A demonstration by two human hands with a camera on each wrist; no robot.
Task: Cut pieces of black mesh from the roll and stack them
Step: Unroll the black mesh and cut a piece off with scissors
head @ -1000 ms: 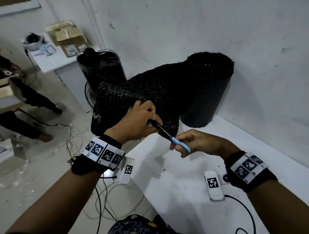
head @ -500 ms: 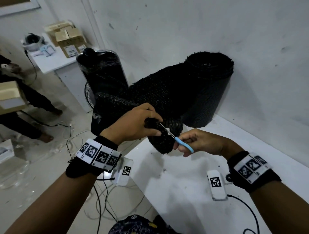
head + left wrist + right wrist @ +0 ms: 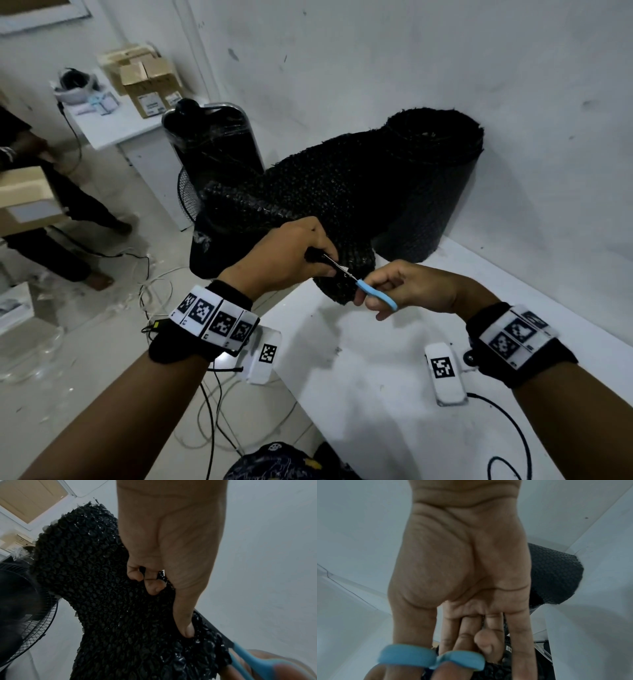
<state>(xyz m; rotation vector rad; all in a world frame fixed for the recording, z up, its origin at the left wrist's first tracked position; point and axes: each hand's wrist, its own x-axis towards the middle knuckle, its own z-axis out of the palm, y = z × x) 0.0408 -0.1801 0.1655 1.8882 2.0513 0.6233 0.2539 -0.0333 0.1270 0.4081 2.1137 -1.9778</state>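
Note:
A roll of black mesh (image 3: pixel 435 164) stands on end on the white table (image 3: pixel 394 359) against the wall, and its loose sheet (image 3: pixel 308 192) stretches left off the table. My left hand (image 3: pixel 291 257) grips the sheet's lower edge, thumb and curled fingers pinching the mesh (image 3: pixel 106 601). My right hand (image 3: pixel 404 286) holds blue-handled scissors (image 3: pixel 373 294), thumb and finger through the loops (image 3: pixel 429 657). The blades lie in the mesh just right of my left hand. The roll (image 3: pixel 556 574) shows behind my right palm.
A black standing fan (image 3: pixel 212 161) wrapped in plastic stands left of the table, behind the sheet. Cables (image 3: pixel 157 291) trail over the floor. A person carrying a cardboard box (image 3: pixel 24 202) stands at far left. A side table with boxes (image 3: pixel 150 85) is at the back.
The scissors have closed further into the mesh, and the flap below the cut hangs lower. Both hands have stayed close together. The person at the left has moved with the box.

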